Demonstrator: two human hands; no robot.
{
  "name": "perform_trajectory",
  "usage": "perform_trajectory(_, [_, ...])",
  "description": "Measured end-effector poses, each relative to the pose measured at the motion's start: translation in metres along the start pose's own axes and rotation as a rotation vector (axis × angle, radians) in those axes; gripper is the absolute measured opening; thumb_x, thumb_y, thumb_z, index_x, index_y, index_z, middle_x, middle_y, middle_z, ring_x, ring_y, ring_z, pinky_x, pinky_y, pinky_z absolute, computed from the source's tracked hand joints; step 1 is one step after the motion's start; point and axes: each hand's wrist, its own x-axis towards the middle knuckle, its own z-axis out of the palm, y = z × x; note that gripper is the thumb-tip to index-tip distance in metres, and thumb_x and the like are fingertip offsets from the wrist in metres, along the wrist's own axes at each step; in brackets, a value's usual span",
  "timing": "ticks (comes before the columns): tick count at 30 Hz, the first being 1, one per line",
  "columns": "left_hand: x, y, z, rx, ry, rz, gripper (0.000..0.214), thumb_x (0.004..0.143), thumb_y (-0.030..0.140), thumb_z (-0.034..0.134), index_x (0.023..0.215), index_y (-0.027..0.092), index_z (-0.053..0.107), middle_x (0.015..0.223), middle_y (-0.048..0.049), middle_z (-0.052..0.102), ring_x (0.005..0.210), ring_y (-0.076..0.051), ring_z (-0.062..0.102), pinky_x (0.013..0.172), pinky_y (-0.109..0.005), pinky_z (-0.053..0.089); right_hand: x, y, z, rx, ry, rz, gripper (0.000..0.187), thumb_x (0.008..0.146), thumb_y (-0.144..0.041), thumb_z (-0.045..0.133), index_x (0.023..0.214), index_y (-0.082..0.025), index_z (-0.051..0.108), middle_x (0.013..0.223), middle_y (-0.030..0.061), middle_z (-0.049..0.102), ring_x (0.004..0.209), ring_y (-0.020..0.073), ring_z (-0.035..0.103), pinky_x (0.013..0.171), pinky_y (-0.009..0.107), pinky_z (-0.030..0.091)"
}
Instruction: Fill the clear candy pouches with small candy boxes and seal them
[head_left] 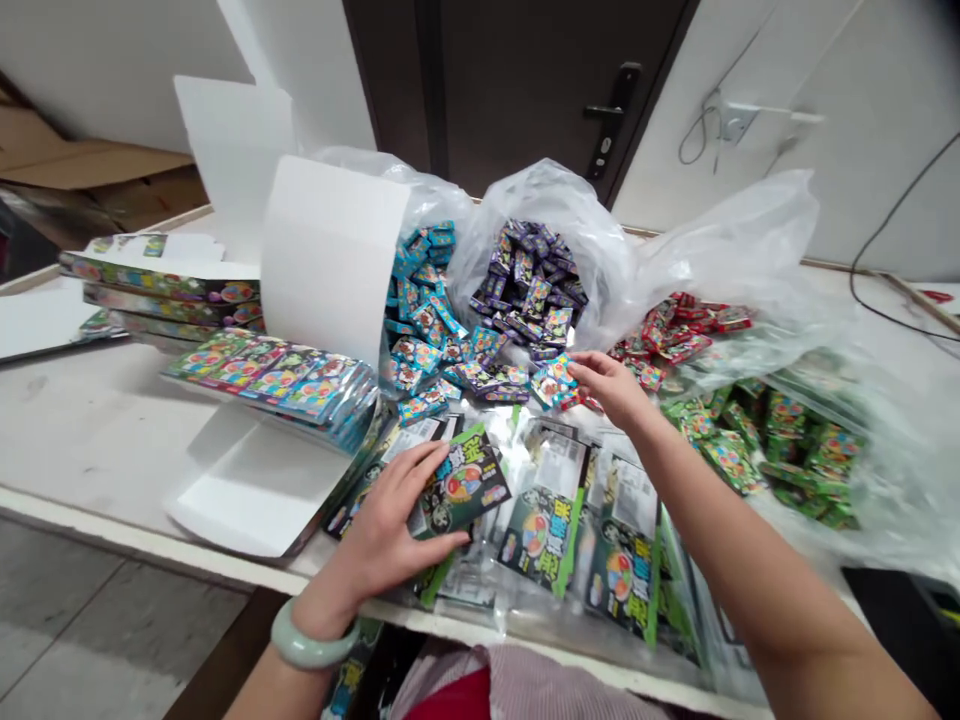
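My left hand (397,510), a pale green bangle on its wrist, grips a black and green candy pouch (469,480) between thumb and fingers, tilted above other pouches. The fingers of my right hand (611,388) pinch a small blue candy packet (553,380) at its right edge, in front of the purple packets (536,295). Blue packets (424,325) spill from a bag to the left of it. Red packets (682,330) and green packets (780,440) lie to the right. Several printed pouches (544,520) are spread along the table's front.
An open white-lined display box (330,260) stands at left, with a row of filled pouches (281,375) in front. Flat printed boxes (172,290) are stacked beside it. Clear plastic bags (727,240) surround the packets. A black object (892,620) sits at the right front. Behind is a dark door (517,90).
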Motion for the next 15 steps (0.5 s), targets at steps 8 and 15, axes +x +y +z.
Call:
perform_trajectory(8, [0.014,0.008,0.007,0.021,-0.032,0.038,0.079,0.08,0.042,0.07,0.146,0.028,0.028,0.14,-0.0111,0.043,0.13,-0.033,0.043,0.11,-0.052,0.038,-0.077,-0.016,-0.03,-0.755,-0.097,0.027,0.015,0.082,-0.033,0.06,0.089,-0.02,0.065,0.076,0.0078,0.068,0.072,0.0239,0.062,0.065,0.034,0.043])
perform_trajectory(15, [0.028,0.022,0.018,0.019,-0.071,0.107,0.08,0.079,0.045,0.069,0.146,0.027,0.029,0.139,-0.0113,0.044,0.128,-0.033,0.045,0.11,-0.053,0.038,-0.087,-0.006,-0.031,-0.651,-0.283,0.131,0.028,0.091,-0.045,0.056,0.101,-0.02,0.062,0.075,0.0051,0.071,0.069,0.0211,0.065,0.063,0.031,0.046])
